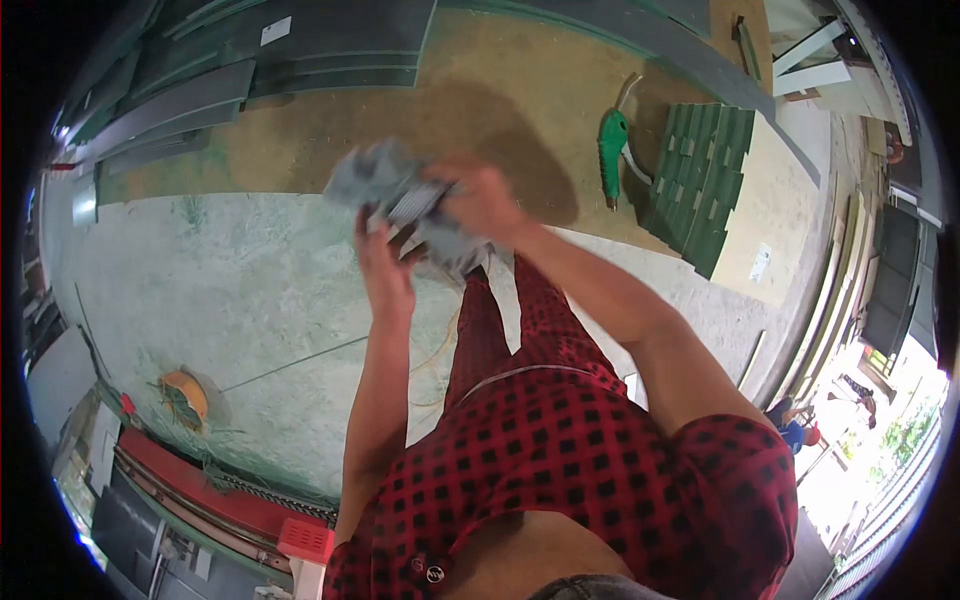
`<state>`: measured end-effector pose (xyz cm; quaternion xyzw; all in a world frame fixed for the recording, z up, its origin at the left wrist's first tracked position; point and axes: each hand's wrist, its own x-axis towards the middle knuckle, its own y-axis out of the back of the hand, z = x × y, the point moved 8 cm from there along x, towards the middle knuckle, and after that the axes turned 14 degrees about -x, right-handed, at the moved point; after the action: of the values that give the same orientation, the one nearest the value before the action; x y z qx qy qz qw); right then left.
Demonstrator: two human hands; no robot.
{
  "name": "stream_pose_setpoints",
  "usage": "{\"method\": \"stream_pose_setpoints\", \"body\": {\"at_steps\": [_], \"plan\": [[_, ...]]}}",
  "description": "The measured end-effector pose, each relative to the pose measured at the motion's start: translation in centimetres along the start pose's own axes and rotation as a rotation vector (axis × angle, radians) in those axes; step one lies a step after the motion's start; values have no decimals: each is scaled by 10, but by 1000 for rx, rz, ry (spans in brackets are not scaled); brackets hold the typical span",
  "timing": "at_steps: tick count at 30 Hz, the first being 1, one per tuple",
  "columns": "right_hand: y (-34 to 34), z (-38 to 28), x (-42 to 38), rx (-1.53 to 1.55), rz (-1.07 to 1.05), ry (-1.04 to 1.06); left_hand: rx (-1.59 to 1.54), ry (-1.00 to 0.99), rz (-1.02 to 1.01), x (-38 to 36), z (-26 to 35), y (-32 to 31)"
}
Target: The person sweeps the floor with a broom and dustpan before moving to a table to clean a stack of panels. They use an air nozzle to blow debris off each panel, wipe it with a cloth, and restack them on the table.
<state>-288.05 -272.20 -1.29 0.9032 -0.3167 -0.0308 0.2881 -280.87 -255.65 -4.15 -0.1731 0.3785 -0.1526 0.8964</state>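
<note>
A crumpled grey cloth point(372, 178) with a lighter striped patch hangs in front of me, smeared by motion. My right hand point(482, 205) grips its right side with fingers closed. From below, my left hand point(386, 268) holds the cloth, its fingers partly hidden by the folds. Part of the cloth hangs down between my hands, above my legs. Farther right on the brown board surface point(480, 70) lies a green glue gun point(612, 155) with a cord.
Right of the glue gun stand dark green ridged strips point(700, 180) on a pale board point(775, 220). Dark flat panels point(335, 45) lie at the back left. An orange round object point(185, 400) is on the floor near a red bench point(190, 480). A person point(797, 430) is far right.
</note>
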Motion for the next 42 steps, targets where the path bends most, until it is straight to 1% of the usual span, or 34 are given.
{"method": "stream_pose_setpoints", "body": {"at_steps": [2,3,4,5,6,7,8,9,10,11,12,14,15,16,17,18,20,21,23,24,26,27,28,29,30,31,32,33,34,35,36,38,40,42], "plan": [[59,40,0,-92,119,-187,185,42,-175,-5,-18,-34],[83,58,-2,-180,199,-166,188,44,-176,-5,-27,-36],[101,77,-6,-268,278,-144,210,90,-217,-4,-43,-35],[111,96,-10,-412,287,-164,232,135,-257,-5,-58,-33],[118,109,-18,-556,296,-183,234,136,-256,-5,-66,-28],[121,117,-28,-553,296,-182,299,187,-247,-7,-76,-22],[120,122,-39,-673,279,-201,366,236,-237,-8,-83,-15],[114,124,-46,-793,262,-217,369,231,-234,-8,-84,-10],[104,117,-54,-787,263,-214,385,303,-245,-11,-89,-4],[93,109,-68,-849,282,-268,402,379,-255,-16,-94,3],[82,101,-79,-914,303,-318,400,374,-255,-18,-93,5],[44,97,-92,-817,281,-323,292,529,-145,-23,-100,14],[21,80,-87,-763,186,-268,285,520,-143,-21,-98,17],[-6,62,-80,-708,89,-213,187,509,-114,-18,-96,20],[-36,47,-73,-580,29,-174,89,497,-84,-15,-95,24],[-67,34,-64,-452,-31,-137,85,488,-80,-2,-101,42],[-104,5,-40,-123,-108,-172,-211,202,-138,40,-86,80],[-111,-7,-29,-109,-113,-150,-212,177,-132,41,-64,72],[-124,-31,-10,-50,-126,-108,-248,-260,-130,32,27,49],[-124,-42,-7,-39,-127,-92,-246,-279,-128,35,40,48],[-111,-60,-4,-5,-153,-2,-45,-143,-3,49,47,48],[-93,-63,2,99,-172,25,-53,-209,-24,44,62,23],[-70,-62,6,203,-194,52,15,-174,-58,50,60,9],[-48,-50,4,178,-180,0,81,-139,-89,58,56,-4],[-26,-40,-1,154,-170,-52,426,-231,-113,63,57,-24],[0,-34,-3,34,-108,-84,775,-312,-125,65,52,-44],[14,-7,-12,20,-44,-234,991,-457,-226,58,47,-73],[28,14,-19,-14,-30,-360,1210,-599,-327,52,39,-101],[40,33,-28,-50,-12,-488,1323,-682,-409,53,26,-116],[49,50,-34,-41,28,-505,1437,-764,-493,56,14,-124],[53,65,-41,-31,69,-525,1432,-766,-476,68,13,-119],[55,76,-49,-30,35,-542,1672,-720,-448,102,5,-115],[46,85,-61,-24,10,-577,1786,-615,-362,136,41,-97],[28,90,-71,1,-18,-579,1646,-613,-165,173,96,-56]]}}
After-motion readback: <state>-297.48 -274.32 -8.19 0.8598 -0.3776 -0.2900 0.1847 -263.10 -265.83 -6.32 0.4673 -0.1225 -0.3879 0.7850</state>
